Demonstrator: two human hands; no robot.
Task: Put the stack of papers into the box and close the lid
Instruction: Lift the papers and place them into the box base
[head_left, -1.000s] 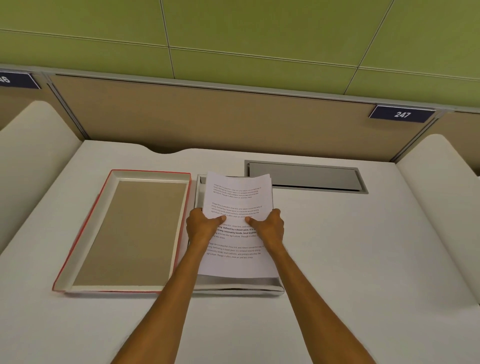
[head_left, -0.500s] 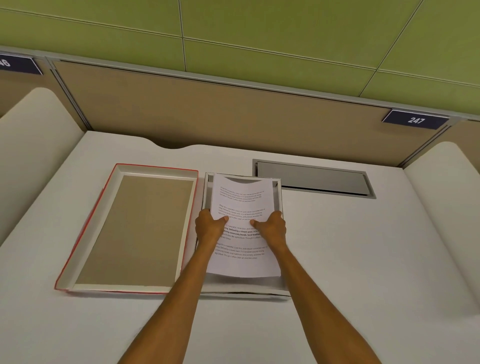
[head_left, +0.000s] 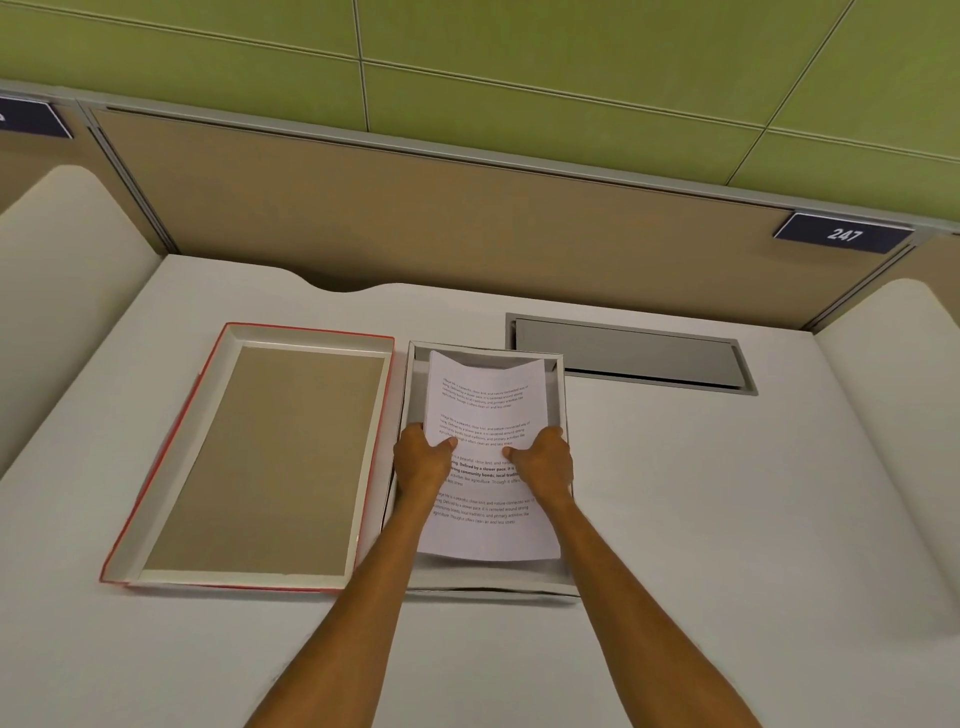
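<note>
The white desk (head_left: 701, 519) filled most of the head view, backed by a tan partition (head_left: 415, 208) under a green panelled wall (head_left: 519, 52). On the partition's right end I read a dark plate marked 247 (head_left: 844, 235); a 2nd dark plate (head_left: 31, 118) sat at the far left, its text cut off. A grey recessed hatch (head_left: 631, 353) lay flush in the desk, just behind and to the right of the box. The lid (head_left: 260, 457), red on its outer edge, white on the inner walls, brown inside, lay upturned on the desk, directly left of the box and touching or nearly touching it; I could not tell which. The box (head_left: 563, 395), white and open, stood in the middle of the desk with its long side running away from me. The stack of papers (head_left: 485, 415) was held inside the box's outline, printed side up, its far edge curled upward near the far wall and its near edge just short of the near wall. I could not tell whether the stack rested on the box floor. My left hand (head_left: 421, 462) gripped the stack's left edge, thumb on top of the page. My right hand (head_left: 543, 460) gripped the right edge likewise, thumb on top, fingers hidden beneath the sheets. Both forearms ran up from the bottom of the view.
</note>
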